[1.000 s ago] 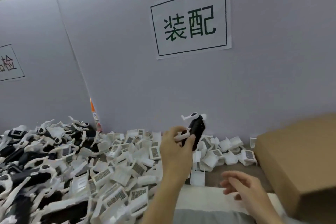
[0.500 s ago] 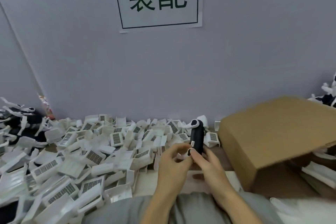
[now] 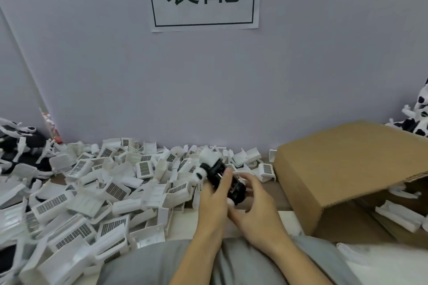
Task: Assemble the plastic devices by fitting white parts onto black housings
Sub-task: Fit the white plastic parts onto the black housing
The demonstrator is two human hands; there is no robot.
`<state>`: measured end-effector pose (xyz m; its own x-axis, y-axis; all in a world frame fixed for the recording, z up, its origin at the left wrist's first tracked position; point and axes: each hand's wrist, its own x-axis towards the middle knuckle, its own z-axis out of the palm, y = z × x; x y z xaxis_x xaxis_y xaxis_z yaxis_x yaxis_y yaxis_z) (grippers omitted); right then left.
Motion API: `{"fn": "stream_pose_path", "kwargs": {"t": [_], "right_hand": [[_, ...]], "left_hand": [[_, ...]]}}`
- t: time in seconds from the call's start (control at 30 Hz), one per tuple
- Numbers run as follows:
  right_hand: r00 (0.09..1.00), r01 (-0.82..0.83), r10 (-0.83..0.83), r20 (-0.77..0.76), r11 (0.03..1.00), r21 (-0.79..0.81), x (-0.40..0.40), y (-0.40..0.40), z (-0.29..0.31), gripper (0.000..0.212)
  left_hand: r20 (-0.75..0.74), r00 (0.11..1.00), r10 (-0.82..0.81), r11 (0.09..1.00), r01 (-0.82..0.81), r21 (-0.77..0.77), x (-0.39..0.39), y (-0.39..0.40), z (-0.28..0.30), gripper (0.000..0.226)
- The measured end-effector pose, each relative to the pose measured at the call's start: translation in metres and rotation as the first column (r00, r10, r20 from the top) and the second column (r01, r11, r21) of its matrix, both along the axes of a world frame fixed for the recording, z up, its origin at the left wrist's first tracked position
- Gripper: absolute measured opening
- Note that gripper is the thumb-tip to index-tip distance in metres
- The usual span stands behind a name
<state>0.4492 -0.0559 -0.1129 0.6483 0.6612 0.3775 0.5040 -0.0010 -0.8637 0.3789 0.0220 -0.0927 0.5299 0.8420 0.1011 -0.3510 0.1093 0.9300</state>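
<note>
I had both hands on the housing [image 3: 222,178], left hand [image 3: 214,201] wrapped round it, right hand [image 3: 254,203] cupping its near end. Its long axis ran far-left to near-right; white parts [image 3: 111,190] lay left, nearer my left hand.

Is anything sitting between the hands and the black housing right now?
Nothing visible does. The left hand and right hand both grip the black housing directly, lifted in front of the pile of white parts.
</note>
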Motion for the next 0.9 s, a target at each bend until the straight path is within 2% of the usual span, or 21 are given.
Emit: {"fn": "stream_pose_path", "kwargs": {"t": [0.07,0.13,0.23,0.43,0.53,0.63,0.8,0.9], "right_hand": [[0.998,0.012,-0.009,0.057,0.998,-0.054,-0.001,0.002,-0.001,0.063],[0.995,0.038,-0.029,0.099,0.995,-0.087,-0.003,0.002,0.001,0.066],[0.987,0.044,-0.025,0.157,0.992,-0.116,-0.003,0.003,0.001,0.072],[0.977,0.102,-0.090,0.194,0.993,-0.053,-0.004,-0.002,0.004,0.038],[0.966,0.131,-0.116,0.230,0.990,-0.051,-0.003,-0.004,0.006,0.033],[0.963,0.133,-0.115,0.244,0.989,-0.058,-0.002,-0.004,0.007,0.037],[0.994,0.001,0.003,0.108,0.999,-0.038,-0.004,-0.005,0.009,0.035],[0.996,-0.085,0.085,0.015,0.996,-0.004,-0.002,-0.004,0.006,0.051]], "left_hand": [[0.054,0.997,0.058,0.982,-0.048,-0.181,0.000,0.004,0.000,0.023],[0.070,0.996,0.060,0.968,-0.041,-0.247,0.000,0.006,0.000,0.027],[0.070,0.997,-0.013,0.985,0.025,-0.171,-0.002,0.003,0.001,0.022],[0.051,0.994,-0.098,0.995,0.097,0.028,-0.002,-0.005,0.003,0.014],[0.060,0.994,-0.087,0.996,0.086,0.026,-0.002,-0.005,0.004,0.015],[0.055,0.995,-0.086,0.996,0.085,0.031,-0.002,-0.006,0.003,0.012],[-0.063,0.998,0.001,0.986,0.010,0.165,0.001,-0.006,-0.003,0.009],[-0.144,0.989,0.025,0.969,0.012,0.249,0.003,-0.007,-0.006,0.016]]}}
